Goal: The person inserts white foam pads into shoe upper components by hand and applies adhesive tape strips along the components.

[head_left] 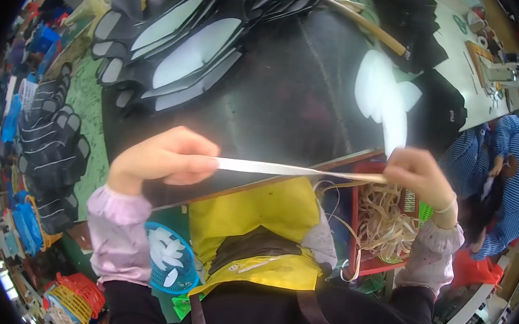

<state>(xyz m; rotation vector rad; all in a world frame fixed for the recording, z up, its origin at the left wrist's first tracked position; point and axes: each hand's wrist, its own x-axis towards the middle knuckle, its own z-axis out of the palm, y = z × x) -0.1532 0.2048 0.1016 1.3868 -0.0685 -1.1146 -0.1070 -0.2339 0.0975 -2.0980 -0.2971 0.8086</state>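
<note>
both hands pinch one pale strip [283,169], stretched taut over the dark tabletop [290,97]: left hand [164,157] grips one end, right hand [416,172] the other. looks mid-straightening; placing it flat needs even tension.

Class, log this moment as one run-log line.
left hand: pinching strip end | right hand: pinching other end | strip: taut above black table | red basket: loose strips

Both hands raised, pinching (left [164,157], right [418,173]).
</note>
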